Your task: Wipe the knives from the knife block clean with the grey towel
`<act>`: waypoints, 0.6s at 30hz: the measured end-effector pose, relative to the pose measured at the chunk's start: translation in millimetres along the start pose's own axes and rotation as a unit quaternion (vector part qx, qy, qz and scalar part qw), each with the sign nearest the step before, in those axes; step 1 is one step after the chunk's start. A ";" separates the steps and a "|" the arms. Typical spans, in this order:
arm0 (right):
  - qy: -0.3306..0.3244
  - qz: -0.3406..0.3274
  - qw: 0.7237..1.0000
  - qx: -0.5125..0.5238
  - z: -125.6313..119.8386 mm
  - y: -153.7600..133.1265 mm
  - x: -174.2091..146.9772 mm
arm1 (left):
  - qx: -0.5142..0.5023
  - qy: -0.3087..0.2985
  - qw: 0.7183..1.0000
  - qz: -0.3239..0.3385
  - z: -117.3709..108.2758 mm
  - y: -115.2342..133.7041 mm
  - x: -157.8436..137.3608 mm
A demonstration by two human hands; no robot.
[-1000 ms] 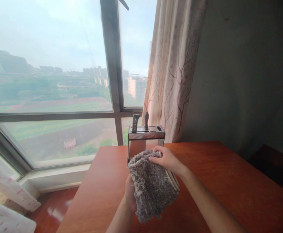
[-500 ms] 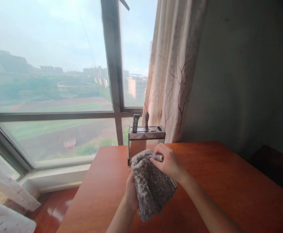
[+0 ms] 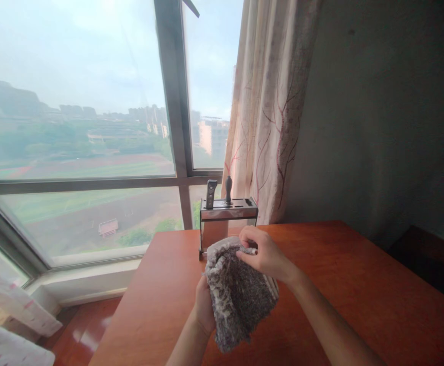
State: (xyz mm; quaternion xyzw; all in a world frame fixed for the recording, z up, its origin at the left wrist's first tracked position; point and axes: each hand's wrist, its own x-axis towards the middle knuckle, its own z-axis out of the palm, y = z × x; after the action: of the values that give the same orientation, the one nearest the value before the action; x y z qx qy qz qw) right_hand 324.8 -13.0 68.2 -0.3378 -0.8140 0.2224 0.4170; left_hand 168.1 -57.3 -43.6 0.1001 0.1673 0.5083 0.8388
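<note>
Gray shaggy cloth (image 3: 241,302): a thick, folded bundle of fuzzy pile, held up in front of the knife rack and over the near part of the desk; its nap looked matted and dark across the middle, paler and clumped along the left fold, with smooth, light edges layered at the right.
Left hand (image 3: 205,307): supported the bundle at its left side, thumb along the fold; the fingers went behind the pile and were hidden, though the grasp on it was plain.
Right hand (image 3: 262,254): pinched the upper right corner of the same bundle between thumb and curled fingers.
Knife rack (image 3: 229,215): an upright, boxy frame of shiny metal with a slotted top, standing on the desk beyond the bundle, its lower right part covered from sight.
Riveted black handle (image 3: 211,194): flat, with pale round spots, rising from the rack's left end.
Rounded black handle (image 3: 228,190): bulbous and smooth, just beside the riveted one.
Desk (image 3: 328,274): reddish-brown, faintly grained wood with a soft sheen.
Curtain (image 3: 263,112): pale fabric in long vertical folds, patterned with reddish branches.
Window frame (image 3: 172,101): straight, gray bars around clear panes.
</note>
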 end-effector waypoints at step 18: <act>0.127 -0.010 0.974 -0.189 9.4 7.9 0.8 | -0.002 0.060 0.998 0.029 9.0 7.7 -7.7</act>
State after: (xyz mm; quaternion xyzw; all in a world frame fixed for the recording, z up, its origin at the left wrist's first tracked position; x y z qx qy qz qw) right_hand 319.5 -7.8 58.3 -0.4282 -0.7847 0.0158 0.4479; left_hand 161.9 -60.5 -31.3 0.0723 0.2132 0.5378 0.8125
